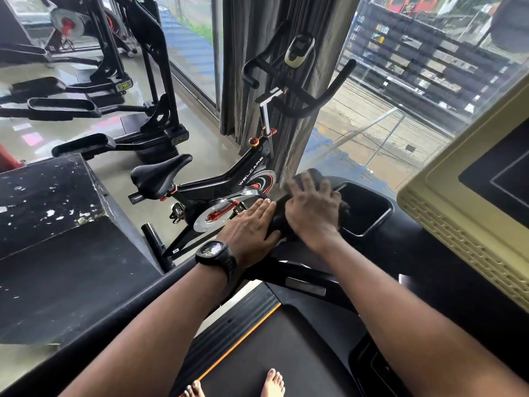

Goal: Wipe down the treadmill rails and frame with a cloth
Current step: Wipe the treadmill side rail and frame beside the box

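Head view shows the wiping step in hand: the right hand lies spread, fingers apart, pressing the dark cloth onto the treadmill's frame where the left rail meets the console tray. The left hand rests flat beside it with straight fingers touching the cloth's edge. With only this corner under the 2 hands, the next move probably calls for sliding the cloth back along the rail under steady pressure.

We count two hands, a left hand and a right hand, one cloth, one treadmill, one spin bike, one wristwatch, two bare feet.
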Tool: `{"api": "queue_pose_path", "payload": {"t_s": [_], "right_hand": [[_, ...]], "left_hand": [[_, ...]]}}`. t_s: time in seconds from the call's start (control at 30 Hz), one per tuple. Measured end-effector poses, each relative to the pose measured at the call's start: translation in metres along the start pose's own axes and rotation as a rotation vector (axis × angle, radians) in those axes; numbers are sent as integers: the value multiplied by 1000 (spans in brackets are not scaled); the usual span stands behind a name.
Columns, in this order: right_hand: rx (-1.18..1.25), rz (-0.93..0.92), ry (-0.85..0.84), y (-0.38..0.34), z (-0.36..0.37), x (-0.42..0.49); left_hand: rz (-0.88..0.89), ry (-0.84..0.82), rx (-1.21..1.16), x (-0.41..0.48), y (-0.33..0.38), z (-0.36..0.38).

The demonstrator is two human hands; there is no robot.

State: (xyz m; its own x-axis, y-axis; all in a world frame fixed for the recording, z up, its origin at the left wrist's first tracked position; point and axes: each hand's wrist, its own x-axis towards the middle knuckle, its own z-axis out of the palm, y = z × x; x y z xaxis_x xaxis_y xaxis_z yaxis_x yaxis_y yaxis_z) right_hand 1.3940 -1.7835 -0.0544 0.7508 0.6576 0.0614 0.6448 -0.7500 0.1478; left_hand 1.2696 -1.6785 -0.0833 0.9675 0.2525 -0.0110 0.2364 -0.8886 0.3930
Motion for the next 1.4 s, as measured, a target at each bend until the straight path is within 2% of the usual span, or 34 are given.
{"api": "queue_pose_path", "payload": {"t_s": [0.07,0.13,0.17,0.23,0.3,0.33,0.4,0.47,0.53,0.6,0.67,0.7,0.83,0.9,0.97,1.03,1.2,1.4], "right_hand": [[77,-168,-5,3,1,9],[158,-181,-56,18,-3,27],[184,-127,-74,28,-4,36],[253,100,-88,41,-7,43],[217,255,-105,35,-9,34],[142,218,-92,27,-8,27],[49,4,-35,16,-3,21],[99,-126,-50,21,-5,32],[208,-39,-108,36,-7,45],[281,178,-128,47,-8,48],[257,308,-152,38,-8,38],[210,292,-149,29,-7,33],[75,-17,-58,20,-7,31],[162,31,-119,37,-10,47],[262,198,-169,49,-13,57],[214,280,-183,43,-14,54],[64,214,-230,2,-25,32],[112,153,-238,11,-25,-2]], "left_hand": [[5,-13,-15,2,-1,-1],[10,-9,-20,1,-1,-2],[14,-3,-21,1,-2,-1],[38,6,-12,0,-3,0],[58,10,-8,0,-4,1],[62,11,-11,0,-4,1],[63,13,-18,0,-4,-1],[70,11,-15,-1,-3,-2],[70,23,-20,-1,-2,-2],[65,27,-26,-2,-2,-2],[65,27,-28,-1,-2,-1],[67,27,-29,0,-3,-1],[74,33,-37,-1,-2,-2],[70,42,-41,-1,-1,-3],[69,43,-42,-2,-1,-3],[65,42,-51,-1,-1,-3],[60,57,-50,-2,0,-5],[51,52,-59,-3,3,-8]]}}
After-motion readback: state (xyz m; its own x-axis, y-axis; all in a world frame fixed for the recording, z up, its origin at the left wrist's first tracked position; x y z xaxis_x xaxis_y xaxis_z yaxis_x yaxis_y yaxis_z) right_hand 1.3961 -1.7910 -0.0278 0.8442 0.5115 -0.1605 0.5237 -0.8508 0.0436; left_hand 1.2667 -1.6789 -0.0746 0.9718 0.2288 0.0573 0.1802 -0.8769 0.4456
